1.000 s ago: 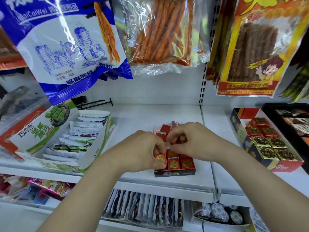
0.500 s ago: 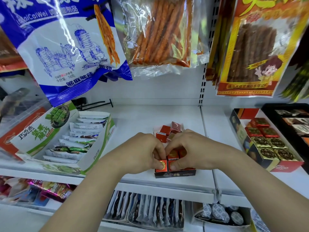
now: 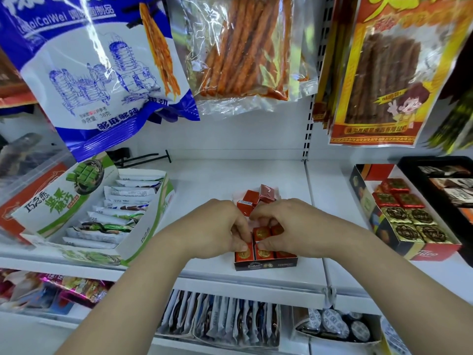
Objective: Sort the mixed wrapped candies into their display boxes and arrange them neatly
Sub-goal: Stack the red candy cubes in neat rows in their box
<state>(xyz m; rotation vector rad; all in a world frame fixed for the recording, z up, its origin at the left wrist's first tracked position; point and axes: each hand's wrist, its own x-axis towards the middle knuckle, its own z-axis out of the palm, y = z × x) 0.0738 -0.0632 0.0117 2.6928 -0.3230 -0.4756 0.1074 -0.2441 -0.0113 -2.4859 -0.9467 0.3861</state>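
Note:
A small dark display box [image 3: 266, 264] sits near the front of the white shelf, holding red wrapped candies [image 3: 261, 233] with gold seals. My left hand [image 3: 217, 228] and my right hand [image 3: 284, 225] are both over the box, fingertips curled down onto the front-row candies. The left thumb and fingers pinch the front-left candy [image 3: 243, 254]; the right fingertips pinch the one beside it [image 3: 263, 253]. Loose red candies [image 3: 257, 197] lie tilted at the box's back end. Both hands hide the middle of the box.
A green-and-white box of wrapped bars [image 3: 107, 216] stands at the left. At the right is a box of red and gold candies [image 3: 409, 221], with a black tray [image 3: 445, 183] beyond it. Snack bags [image 3: 107, 62] hang overhead. A lower shelf [image 3: 230, 324] holds sachets.
Both hands moved down from the middle of the box to its front row and pressed candies into place. The camera shifted slightly.

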